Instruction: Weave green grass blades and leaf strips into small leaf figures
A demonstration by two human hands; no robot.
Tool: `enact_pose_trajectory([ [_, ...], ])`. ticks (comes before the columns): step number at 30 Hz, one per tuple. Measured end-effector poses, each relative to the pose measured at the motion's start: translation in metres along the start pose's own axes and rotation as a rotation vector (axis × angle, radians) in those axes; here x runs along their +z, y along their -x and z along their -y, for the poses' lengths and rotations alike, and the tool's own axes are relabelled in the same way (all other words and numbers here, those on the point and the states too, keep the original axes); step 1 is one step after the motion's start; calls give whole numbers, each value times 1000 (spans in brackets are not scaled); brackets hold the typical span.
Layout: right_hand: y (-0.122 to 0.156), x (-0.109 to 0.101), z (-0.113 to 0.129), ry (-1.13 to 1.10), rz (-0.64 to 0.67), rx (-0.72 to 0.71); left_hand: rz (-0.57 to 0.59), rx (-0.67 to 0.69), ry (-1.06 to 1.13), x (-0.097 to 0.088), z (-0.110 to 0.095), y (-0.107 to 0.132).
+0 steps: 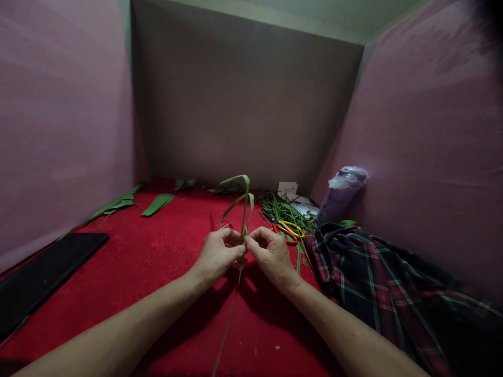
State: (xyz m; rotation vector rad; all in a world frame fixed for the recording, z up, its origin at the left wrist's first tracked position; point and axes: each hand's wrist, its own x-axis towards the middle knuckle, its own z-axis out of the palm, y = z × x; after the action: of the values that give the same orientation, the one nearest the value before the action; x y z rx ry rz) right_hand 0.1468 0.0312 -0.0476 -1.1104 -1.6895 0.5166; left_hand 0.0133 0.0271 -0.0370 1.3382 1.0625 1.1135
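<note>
My left hand (217, 255) and my right hand (269, 254) meet over the red cloth (157, 262), both pinching a long green leaf strip (242, 201). The strip loops upward above my fingers, and its loose end trails down toward me between my forearms. Fingers of both hands are curled closed on the leaf where they touch.
Red and yellow scissors (288, 230) lie on a heap of green leaf cuttings (283, 209) just right of my hands. A plaid cloth (377, 272) and a purple bottle (341, 196) sit at the right. Cut leaves (157, 204) and a black slab (39, 275) lie left. Cardboard walls enclose the area.
</note>
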Motion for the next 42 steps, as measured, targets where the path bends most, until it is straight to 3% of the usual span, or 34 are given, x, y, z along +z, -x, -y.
enact_pose_trajectory([
  [9,-1,0,-3,21,-34,-24,-47,-67,-124,0,1,0],
  [16,2,-7,-1,383,-15,-251,14,118,-351,-4,14,1],
  [21,2,-9,-2,536,3,-267,11,163,-390,-4,13,3],
  [33,2,-7,1,457,-16,-206,50,136,-383,-2,12,5],
  [42,1,-7,2,427,-10,-185,-6,77,-378,-3,11,3],
])
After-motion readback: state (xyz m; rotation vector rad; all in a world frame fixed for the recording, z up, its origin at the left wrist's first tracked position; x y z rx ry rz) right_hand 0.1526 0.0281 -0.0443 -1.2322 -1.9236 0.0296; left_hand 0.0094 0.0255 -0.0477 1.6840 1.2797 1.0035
